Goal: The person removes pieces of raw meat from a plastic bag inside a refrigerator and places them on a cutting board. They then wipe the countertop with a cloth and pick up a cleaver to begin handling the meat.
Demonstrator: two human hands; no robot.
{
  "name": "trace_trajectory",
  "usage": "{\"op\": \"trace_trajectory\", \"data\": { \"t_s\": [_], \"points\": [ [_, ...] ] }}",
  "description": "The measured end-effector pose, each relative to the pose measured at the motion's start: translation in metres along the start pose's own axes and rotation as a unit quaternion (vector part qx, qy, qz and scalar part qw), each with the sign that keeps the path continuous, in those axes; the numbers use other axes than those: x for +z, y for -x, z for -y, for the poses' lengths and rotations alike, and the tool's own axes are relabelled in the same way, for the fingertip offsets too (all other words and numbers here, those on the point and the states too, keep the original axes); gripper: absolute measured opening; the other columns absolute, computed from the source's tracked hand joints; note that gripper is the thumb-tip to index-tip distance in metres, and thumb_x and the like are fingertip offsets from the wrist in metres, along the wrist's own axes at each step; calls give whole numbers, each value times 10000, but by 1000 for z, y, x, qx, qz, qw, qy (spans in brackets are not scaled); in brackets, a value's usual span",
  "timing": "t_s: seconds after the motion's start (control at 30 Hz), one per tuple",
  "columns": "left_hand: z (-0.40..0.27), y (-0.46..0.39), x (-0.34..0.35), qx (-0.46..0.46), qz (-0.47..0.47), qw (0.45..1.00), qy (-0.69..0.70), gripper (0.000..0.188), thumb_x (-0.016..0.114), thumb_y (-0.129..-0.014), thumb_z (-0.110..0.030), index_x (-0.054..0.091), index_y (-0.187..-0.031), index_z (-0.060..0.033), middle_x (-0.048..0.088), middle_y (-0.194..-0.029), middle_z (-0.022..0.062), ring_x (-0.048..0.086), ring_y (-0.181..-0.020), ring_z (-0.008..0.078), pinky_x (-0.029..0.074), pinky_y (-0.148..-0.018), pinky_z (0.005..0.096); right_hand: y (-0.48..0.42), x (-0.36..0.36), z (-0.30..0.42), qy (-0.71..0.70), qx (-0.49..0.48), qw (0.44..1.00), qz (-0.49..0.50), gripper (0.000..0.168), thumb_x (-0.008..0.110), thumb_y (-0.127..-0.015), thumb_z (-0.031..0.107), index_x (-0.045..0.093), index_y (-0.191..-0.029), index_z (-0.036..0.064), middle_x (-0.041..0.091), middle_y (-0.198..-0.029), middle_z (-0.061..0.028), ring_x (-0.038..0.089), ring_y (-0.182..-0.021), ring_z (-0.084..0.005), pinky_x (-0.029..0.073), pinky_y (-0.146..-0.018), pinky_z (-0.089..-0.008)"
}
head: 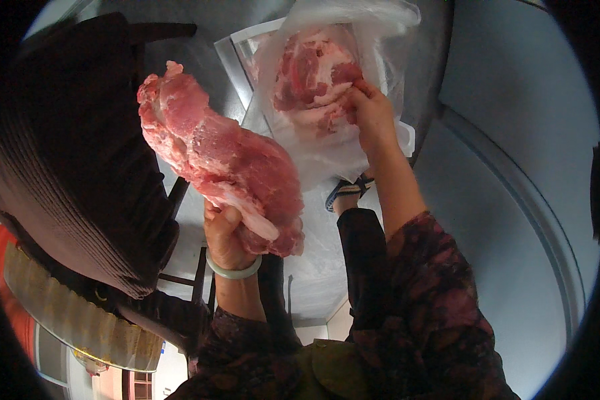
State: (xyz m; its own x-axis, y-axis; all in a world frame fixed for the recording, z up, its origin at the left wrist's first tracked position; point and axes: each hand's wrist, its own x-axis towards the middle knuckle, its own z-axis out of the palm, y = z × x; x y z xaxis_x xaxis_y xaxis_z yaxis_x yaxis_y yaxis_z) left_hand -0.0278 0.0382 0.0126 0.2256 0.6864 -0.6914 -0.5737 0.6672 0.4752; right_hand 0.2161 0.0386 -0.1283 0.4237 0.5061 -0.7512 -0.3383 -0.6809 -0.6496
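My left hand (227,235), with a pale bangle on its wrist, grips the lower end of a long piece of raw meat (230,155), where a whitish bone or piece of cartilage shows. The meat is raised and slants up to the left. At the upper right, my right hand (372,110) pinches the edge of a second piece of raw meat (315,75). That piece lies in the mouth of a translucent plastic bag (312,157). Beneath the bag are the pale frame and corner of a drawer or bin (237,75), mostly covered.
A dark cloth-covered chair (75,150) stands close on the left. A large smooth blue-grey panel (510,200) curves along the right side. My sandalled foot (350,192) is on the grey floor (315,280) below the bag.
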Motion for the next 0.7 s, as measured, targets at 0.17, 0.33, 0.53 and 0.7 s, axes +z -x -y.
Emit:
{"op": "trace_trajectory", "data": {
  "t_s": [0.17, 0.33, 0.53, 0.7],
  "points": [
    [1, -1, 0, 31, 23, 999, 2, 569, 589, -802, -255, 380, -1282, -33, 543, -1181, 138, 578, -1032, 279, 493, -880, 416, 18, 31, 3, 355, -298, 885, -26, 560, 663, -756, 248, 503, -1214, -32, 537, -1067, -186, 522, -966, -304, 431, -822, -383],
    [-1, -1, 0, 35, 3, 999, 6, 579, 588, -803, -253, 371, -1293, -34, 538, -1187, 144, 576, -1030, 282, 494, -877, 418, 13, 65, 13, 538, -337, 772, -39, 824, 734, -658, 426, 426, -1305, 18, 497, -1181, -164, 446, -1085, -361, 351, -897, -513],
    [-3, -3, -2, 13, 15, 999, 24, 607, 631, -768, -227, 396, -1289, -21, 546, -1184, 154, 570, -1050, 294, 474, -906, 409, 4, 70, 17, 533, -326, 778, -57, 845, 724, -643, 474, 437, -1284, 6, 498, -1199, -175, 443, -1121, -373, 341, -920, -517],
    [1, -2, -1, 45, 4, 999, 21, 612, 596, -795, -249, 350, -1312, -32, 524, -1194, 181, 561, -1047, 342, 504, -858, 436, -10, 89, 28, 487, -246, 832, -96, 745, 684, -673, 480, 479, -1189, -17, 523, -1169, -192, 476, -1108, -370, 336, -935, -511]
  ]
}}
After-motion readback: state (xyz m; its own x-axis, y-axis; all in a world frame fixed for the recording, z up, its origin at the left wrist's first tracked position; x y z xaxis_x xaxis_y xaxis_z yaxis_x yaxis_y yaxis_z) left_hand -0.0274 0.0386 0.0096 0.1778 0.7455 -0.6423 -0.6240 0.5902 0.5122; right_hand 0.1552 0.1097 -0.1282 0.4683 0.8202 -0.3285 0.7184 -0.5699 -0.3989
